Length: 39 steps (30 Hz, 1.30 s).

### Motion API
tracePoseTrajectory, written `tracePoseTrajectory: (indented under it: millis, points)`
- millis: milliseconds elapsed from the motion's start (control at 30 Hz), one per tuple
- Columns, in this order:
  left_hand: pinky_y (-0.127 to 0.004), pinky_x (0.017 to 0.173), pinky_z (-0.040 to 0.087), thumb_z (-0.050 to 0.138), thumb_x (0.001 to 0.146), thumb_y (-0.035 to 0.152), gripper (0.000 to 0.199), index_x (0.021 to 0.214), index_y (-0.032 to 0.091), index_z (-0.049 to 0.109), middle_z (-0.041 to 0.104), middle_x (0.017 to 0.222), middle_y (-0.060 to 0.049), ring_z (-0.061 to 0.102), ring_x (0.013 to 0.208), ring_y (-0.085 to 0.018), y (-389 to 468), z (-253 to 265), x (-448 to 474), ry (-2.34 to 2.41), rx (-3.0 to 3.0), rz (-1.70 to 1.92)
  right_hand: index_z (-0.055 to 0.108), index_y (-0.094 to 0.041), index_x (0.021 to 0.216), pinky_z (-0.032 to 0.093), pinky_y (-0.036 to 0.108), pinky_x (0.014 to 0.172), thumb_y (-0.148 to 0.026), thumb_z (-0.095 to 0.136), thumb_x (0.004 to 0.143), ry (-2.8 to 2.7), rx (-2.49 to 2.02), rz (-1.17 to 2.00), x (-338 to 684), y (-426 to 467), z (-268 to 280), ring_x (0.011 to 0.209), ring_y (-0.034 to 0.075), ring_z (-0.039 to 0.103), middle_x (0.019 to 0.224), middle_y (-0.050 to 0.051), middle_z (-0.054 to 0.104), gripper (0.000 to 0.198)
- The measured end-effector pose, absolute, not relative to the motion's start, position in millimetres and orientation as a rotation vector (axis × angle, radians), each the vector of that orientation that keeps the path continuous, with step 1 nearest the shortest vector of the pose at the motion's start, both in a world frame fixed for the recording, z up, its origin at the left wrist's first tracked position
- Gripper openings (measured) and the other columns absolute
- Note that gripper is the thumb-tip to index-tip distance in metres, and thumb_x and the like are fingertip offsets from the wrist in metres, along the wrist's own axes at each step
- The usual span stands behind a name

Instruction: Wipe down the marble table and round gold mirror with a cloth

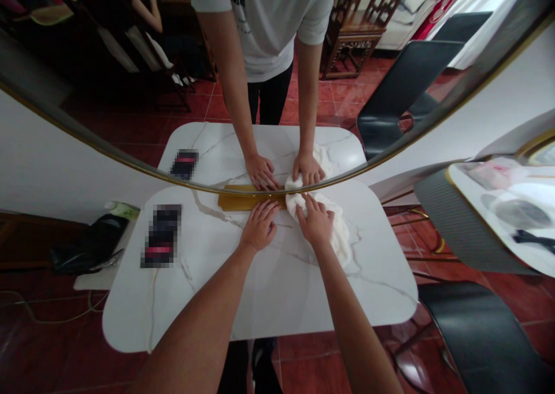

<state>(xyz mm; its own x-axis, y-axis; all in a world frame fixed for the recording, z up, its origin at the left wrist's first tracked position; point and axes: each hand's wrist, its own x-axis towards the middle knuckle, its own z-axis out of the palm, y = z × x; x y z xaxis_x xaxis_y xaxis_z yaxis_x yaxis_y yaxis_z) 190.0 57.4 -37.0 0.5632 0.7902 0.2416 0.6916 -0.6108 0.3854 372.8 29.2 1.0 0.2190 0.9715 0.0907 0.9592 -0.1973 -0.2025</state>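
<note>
Red-tiled floor (303, 365), white marbled table (281, 301), big gold-rimmed mirror (277, 134) along far edge. In the reflection: white T-shirt (269, 27), plus another person's forearm (147, 15) upper left. At mirror's foot, near table's middle: flat gold-coloured strip (236, 202). Left hand (259, 227): palm down, fingers extended and slightly spread, fingertips over strip's near edge. Right hand (318, 226): fingers wide, laid on top of bunched white cloth (342, 238), at strip's right end; touching or overlapping it, cannot tell which. Dark item (162, 226) with pinkish-red band, pixelated, well left of hands on same table. Black chair (481, 330) lower right; second table (468, 226) with ribbed grey side beyond.
</note>
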Motion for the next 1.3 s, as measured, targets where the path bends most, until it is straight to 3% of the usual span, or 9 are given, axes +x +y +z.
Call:
tracePoseTrajectory:
  millis: [100, 200, 400, 600, 967, 1300]
  points:
    - [-0.044, 0.117, 0.020, 0.044, 0.081, 0.015, 0.057, 0.137, 0.019, 0.040, 0.041, 0.145, -0.004, 0.029, 0.138, -0.021, 58, -39, 190, 1.228, 2.560, 0.595, 0.025, -0.030, 0.147, 0.032, 0.044, 0.092, -0.049, 0.034, 0.095, -1.945, -2.219, 0.038, 367, 18, 4, 0.116, 0.027, 0.044, 0.148, 0.004, 0.038, 0.056]
    - [-0.043, 0.118, 0.019, 0.045, 0.080, 0.016, 0.057, 0.137, 0.016, 0.040, 0.040, 0.146, -0.005, 0.026, 0.139, -0.021, 57, -38, 190, 1.243, 2.567, 0.597, 0.030, -0.029, 0.145, 0.032, 0.044, 0.092, -0.058, 0.041, 0.089, -2.044, -2.167, 0.004, 362, 8, 5, 0.115, 0.029, 0.044, 0.150, 0.006, 0.033, 0.064]
    - [-0.044, 0.118, 0.014, 0.045, 0.082, 0.019, 0.055, 0.137, 0.017, 0.041, 0.043, 0.142, -0.007, 0.031, 0.137, -0.023, 55, -35, 191, 1.383, 2.559, 0.599, 0.034, -0.038, 0.142, 0.032, 0.045, 0.092, -0.044, 0.032, 0.097, -2.036, -2.214, -0.036, 360, 5, 3, 0.114, 0.026, 0.044, 0.148, 0.001, 0.036, 0.045]
    - [-0.052, 0.116, 0.011, 0.045, 0.082, 0.018, 0.054, 0.135, 0.010, 0.042, 0.044, 0.140, -0.014, 0.034, 0.134, -0.028, 55, -38, 195, 1.781, 2.407, 0.686, 0.028, -0.037, 0.145, 0.036, 0.048, 0.088, -0.041, 0.026, 0.098, -1.773, -2.434, -0.035, 349, 8, 1, 0.112, 0.030, 0.046, 0.148, 0.003, 0.036, 0.046]
    - [-0.051, 0.116, 0.011, 0.043, 0.084, 0.021, 0.051, 0.134, 0.011, 0.042, 0.046, 0.137, -0.014, 0.036, 0.132, -0.027, 55, -39, 194, 1.762, 2.409, 0.656, 0.034, -0.041, 0.141, 0.037, 0.048, 0.087, -0.045, 0.030, 0.097, -1.990, -2.250, 0.057, 298, 16, -1, 0.110, 0.028, 0.047, 0.149, 0.001, 0.034, 0.044]
    - [-0.052, 0.116, 0.012, 0.045, 0.080, 0.018, 0.055, 0.134, 0.011, 0.043, 0.047, 0.135, -0.014, 0.037, 0.131, -0.029, 55, -38, 195, 1.780, 2.417, 0.645, 0.037, -0.039, 0.140, 0.037, 0.048, 0.088, -0.042, 0.031, 0.097, -1.859, -2.370, 0.001, 347, 10, 1, 0.109, 0.027, 0.048, 0.144, 0.003, 0.042, 0.043]
